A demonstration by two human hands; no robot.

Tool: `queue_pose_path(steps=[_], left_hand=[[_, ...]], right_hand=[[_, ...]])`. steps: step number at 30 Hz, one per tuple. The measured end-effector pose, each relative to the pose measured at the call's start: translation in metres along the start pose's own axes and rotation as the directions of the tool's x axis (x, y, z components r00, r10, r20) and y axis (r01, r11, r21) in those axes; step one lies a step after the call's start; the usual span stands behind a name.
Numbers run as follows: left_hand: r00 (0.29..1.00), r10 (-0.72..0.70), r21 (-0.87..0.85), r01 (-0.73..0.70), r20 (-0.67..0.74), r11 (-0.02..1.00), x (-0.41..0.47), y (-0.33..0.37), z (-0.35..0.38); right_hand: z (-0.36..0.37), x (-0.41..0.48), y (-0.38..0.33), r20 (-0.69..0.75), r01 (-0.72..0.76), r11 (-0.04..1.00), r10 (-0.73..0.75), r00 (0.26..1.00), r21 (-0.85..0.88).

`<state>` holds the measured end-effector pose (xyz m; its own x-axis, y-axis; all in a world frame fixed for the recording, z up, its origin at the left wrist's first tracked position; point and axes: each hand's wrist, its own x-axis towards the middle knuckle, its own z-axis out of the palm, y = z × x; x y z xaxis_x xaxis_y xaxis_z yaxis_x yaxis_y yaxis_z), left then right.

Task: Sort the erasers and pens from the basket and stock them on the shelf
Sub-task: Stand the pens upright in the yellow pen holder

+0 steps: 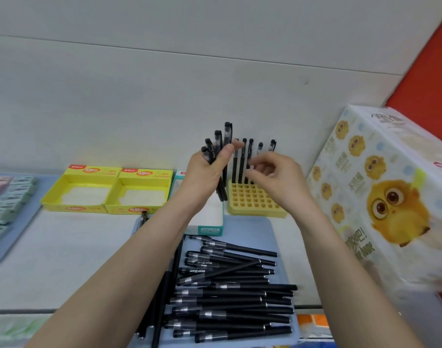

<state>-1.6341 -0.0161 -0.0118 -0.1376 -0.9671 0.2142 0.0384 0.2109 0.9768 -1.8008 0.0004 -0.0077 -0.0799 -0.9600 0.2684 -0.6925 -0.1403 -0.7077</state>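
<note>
Left grip clutches upright pens just beside yellow holder.

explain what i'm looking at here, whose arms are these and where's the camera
There is no machine: these are a person's bare arms, filmed by one camera worn on their head. The left hand grips a bunch of black pens. The right hand reaches to the standing pens in a yellow holder; whether it pinches one is unclear. Nearer lies a blue tray with a pile of pens. Two yellow boxes stand left, a tissue pack right.
</note>
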Motion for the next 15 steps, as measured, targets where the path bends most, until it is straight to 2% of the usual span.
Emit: queue_pose_path(steps=[2, 4, 6, 9, 12, 15], left_hand=[[0.999, 0.014, -0.046, -0.012, 0.051, 0.999, 0.0, 0.006, 0.01], [0.995, 0.036, -0.04, -0.032, 0.094, 0.999, 0.0, 0.007, 0.017], [0.997, 0.043, -0.003, -0.043, 0.07, 0.999, 0.0, 0.005, 0.017], [0.999, 0.024, -0.001, -0.024, -0.036, 1.0, 0.001, 0.002, 0.008], [0.994, 0.015, 0.081, -0.007, -0.106, 0.997, -0.001, -0.002, 0.0], [0.996, -0.042, 0.096, 0.05, -0.083, 0.994, -0.003, -0.004, -0.006]], right_hand=[[0.006, -0.005, -0.015, 0.148, 0.031, 0.957, -0.077, 0.986, 0.289], [0.009, -0.003, -0.01, 0.093, 0.043, 0.921, -0.086, 0.992, 0.386], [0.004, 0.003, 0.006, -0.068, 0.03, 0.942, -0.007, 0.998, 0.334], [-0.009, 0.011, 0.041, -0.293, -0.064, 0.992, 0.092, 0.952, 0.104], [-0.006, 0.016, 0.064, -0.303, -0.118, 0.993, 0.103, 0.947, -0.03], [0.007, 0.023, 0.071, -0.261, -0.11, 0.993, 0.097, 0.96, -0.033]])
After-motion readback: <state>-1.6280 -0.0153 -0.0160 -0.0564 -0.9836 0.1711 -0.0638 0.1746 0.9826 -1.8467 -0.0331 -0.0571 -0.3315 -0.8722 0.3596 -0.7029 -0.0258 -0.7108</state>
